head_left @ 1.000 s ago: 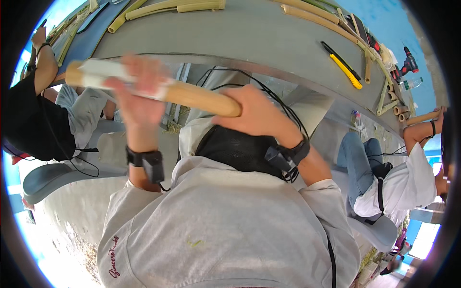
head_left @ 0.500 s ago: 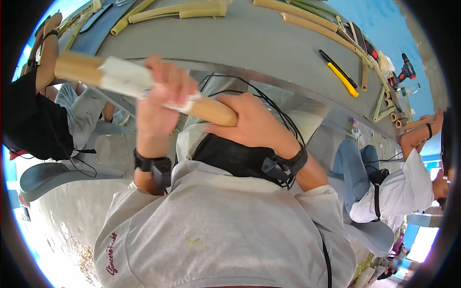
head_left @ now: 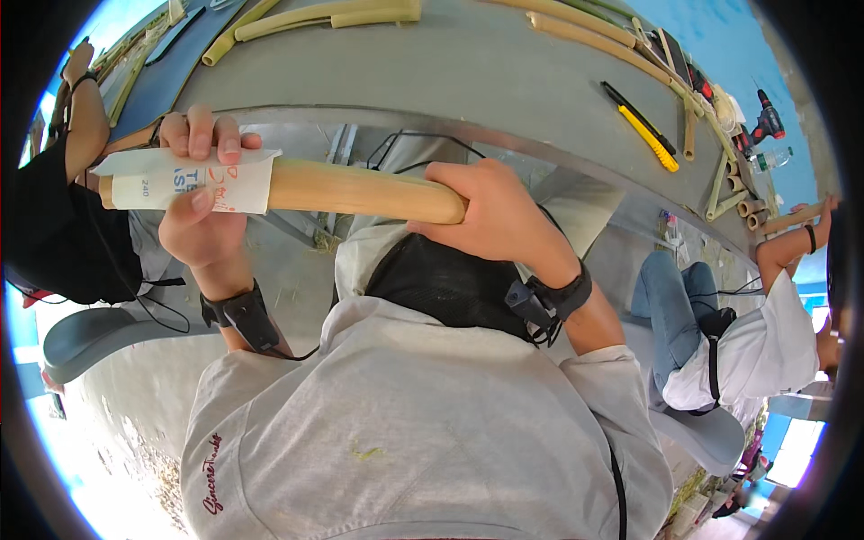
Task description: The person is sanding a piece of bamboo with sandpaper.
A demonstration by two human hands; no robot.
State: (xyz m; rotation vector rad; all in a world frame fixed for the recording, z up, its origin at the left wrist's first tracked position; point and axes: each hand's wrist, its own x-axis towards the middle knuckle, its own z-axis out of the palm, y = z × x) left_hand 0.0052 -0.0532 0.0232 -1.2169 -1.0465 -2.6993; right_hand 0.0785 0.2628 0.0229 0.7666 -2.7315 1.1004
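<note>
A pale bamboo tube (head_left: 351,189) lies level across my lap, in front of the table edge. My right hand (head_left: 506,214) is closed round its right end, thumb below and fingers hidden behind. A white-backed sheet of sandpaper (head_left: 135,187) with printed marks wraps the tube near its left end. My left hand (head_left: 205,236) grips sandpaper and tube together, fingertips over the top and thumb pressing from below. Only a short stub of bamboo sticks out left of the paper.
On the grey table (head_left: 432,76) lie a yellow-and-black utility knife (head_left: 648,137) and several bamboo lengths (head_left: 373,13). A cordless drill (head_left: 768,119) and a plastic bottle (head_left: 772,160) stand at the right. Co-workers sit on both sides; black cables (head_left: 391,148) hang by my lap.
My left hand has slid leftward along the tube with the sandpaper, baring the middle. The tube has swung nearly level, and my right hand has shifted slightly right.
</note>
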